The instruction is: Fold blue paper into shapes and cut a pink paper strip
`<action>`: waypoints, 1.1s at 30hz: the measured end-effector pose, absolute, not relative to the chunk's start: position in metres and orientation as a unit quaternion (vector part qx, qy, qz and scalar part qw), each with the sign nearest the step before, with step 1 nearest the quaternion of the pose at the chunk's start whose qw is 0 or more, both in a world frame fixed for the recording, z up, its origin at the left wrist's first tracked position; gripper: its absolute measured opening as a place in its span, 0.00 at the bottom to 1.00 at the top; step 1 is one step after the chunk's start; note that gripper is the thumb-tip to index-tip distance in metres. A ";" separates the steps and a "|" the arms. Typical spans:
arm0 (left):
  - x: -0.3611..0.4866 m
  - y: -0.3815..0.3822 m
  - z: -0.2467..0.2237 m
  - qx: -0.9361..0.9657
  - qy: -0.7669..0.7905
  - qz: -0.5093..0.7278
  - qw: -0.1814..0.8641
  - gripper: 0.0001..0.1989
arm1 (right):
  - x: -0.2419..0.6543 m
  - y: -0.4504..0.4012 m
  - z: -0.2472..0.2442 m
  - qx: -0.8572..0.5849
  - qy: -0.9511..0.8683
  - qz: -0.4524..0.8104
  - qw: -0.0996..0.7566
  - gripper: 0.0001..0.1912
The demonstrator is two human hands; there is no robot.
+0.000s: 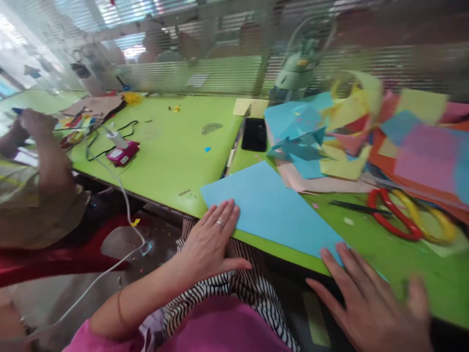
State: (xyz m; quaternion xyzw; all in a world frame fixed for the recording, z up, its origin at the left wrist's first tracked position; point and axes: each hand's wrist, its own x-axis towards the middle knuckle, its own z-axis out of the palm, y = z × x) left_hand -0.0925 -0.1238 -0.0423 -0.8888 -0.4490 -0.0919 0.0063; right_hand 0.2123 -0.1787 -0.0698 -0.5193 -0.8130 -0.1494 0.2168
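Note:
A light blue sheet of paper [273, 208], with slanting edges, lies flat at the front edge of the green table. My left hand [212, 232] rests on its left end, fingers stretched out flat and thumb pointing right. At the paper's right corner, my right hand [370, 293] touches with its fingertips; its fingers are spread. Red-handled scissors [394, 215] and a yellow-handled pair [427, 220] lie to the right, beside a black pen-like stick [351, 208].
Coloured paper scraps [304, 132] pile up at the back right near a black phone [254, 134]. A pink power socket [122, 152] with a white cable [126, 195] sits left. Another person's arm [47, 137] is at far left, by a red chair [84, 247].

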 end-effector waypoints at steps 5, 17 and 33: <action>-0.071 -0.129 -0.044 -0.880 -0.448 -0.143 0.070 0.45 | 0.204 -0.184 -0.057 -0.506 -0.805 -0.246 0.188 0.25; -0.021 -0.092 0.068 -0.758 -0.343 -0.477 -0.283 0.09 | 0.232 -0.173 0.044 -0.595 -0.700 -0.063 0.390 0.45; -0.047 -0.064 0.095 -0.398 -0.219 -0.613 -0.646 0.16 | 0.176 -0.139 0.145 -0.584 -0.724 0.196 0.311 0.14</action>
